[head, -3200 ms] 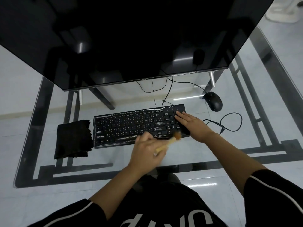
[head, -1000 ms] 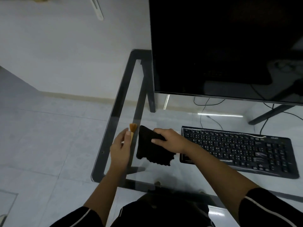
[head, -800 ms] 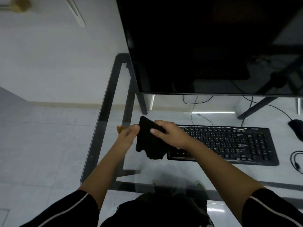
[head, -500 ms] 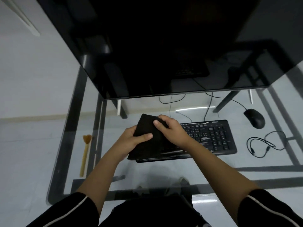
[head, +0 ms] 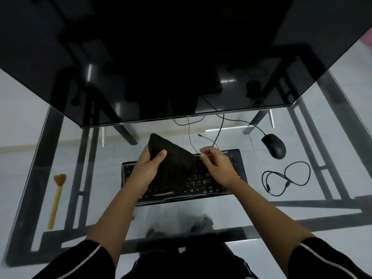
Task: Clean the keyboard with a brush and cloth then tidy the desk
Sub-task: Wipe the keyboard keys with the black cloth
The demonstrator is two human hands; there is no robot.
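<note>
A black cloth [head: 175,162] is stretched between my two hands above the black keyboard [head: 211,186], hiding the keyboard's middle. My left hand [head: 150,168] grips the cloth's left edge with the thumb on top. My right hand [head: 216,166] pinches its right corner over the keyboard's right half. The keyboard lies on the glass desk [head: 96,178] below the monitor. A wooden brush [head: 56,196] with orange bristles lies alone at the desk's left side, far from both hands.
A large black monitor [head: 161,57] overhangs the back of the desk. A black mouse [head: 274,145] sits at the right, with a coiled black cable [head: 285,178] in front of it. Thin cables [head: 201,129] run behind the keyboard.
My left hand has laid the brush down at the desk's left side and taken the cloth. Both hands have carried the cloth over the keyboard and spread it apart.
</note>
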